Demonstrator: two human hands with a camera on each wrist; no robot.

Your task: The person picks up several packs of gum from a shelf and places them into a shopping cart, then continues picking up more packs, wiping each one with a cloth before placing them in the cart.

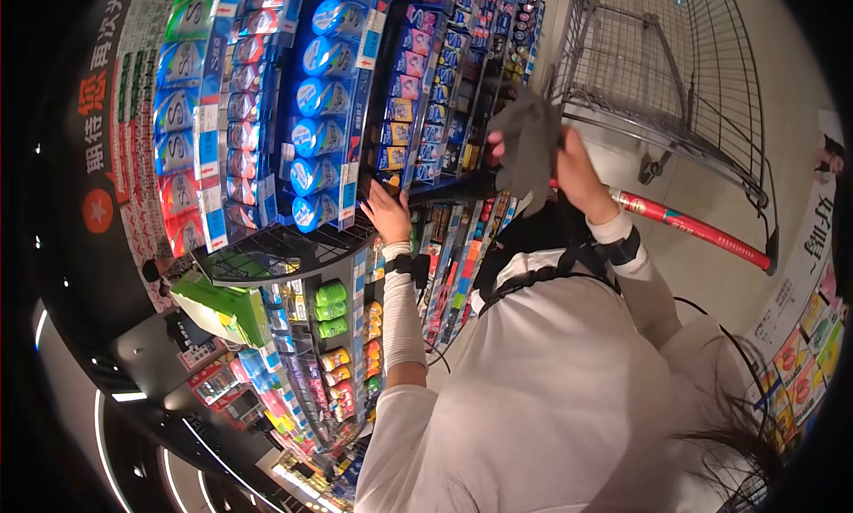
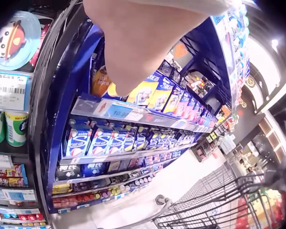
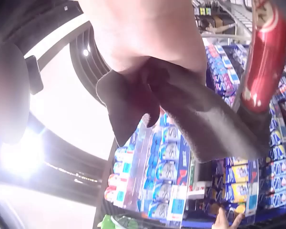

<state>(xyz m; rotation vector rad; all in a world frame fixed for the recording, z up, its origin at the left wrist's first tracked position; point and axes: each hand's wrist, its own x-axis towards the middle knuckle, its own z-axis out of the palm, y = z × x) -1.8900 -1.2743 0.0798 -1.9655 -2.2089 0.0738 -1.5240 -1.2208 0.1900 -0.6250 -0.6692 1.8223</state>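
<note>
In the head view my left hand [image 1: 386, 213] reaches to the lower end of a shelf, its fingers stretched out. The left wrist view has this hand [image 2: 133, 52] in front of a row of small yellow and blue candy boxes [image 2: 144, 93], its fingertips close above the price strip [image 2: 117, 112]. What lies beneath the fingertips is hidden. My right hand [image 1: 582, 177] grips a dark grey cloth [image 1: 526, 144], which hangs in folds. In the right wrist view the cloth [image 3: 205, 114] drapes below the right hand [image 3: 148, 33].
A wire shopping cart [image 1: 666, 60] with a red handle [image 1: 693, 224] stands at my right. Blue round gum tubs [image 1: 318, 138] line the shelf next to the boxes. A black curved wire shelf [image 1: 293, 262] juts out below them. Green packs [image 1: 330, 300] hang lower down.
</note>
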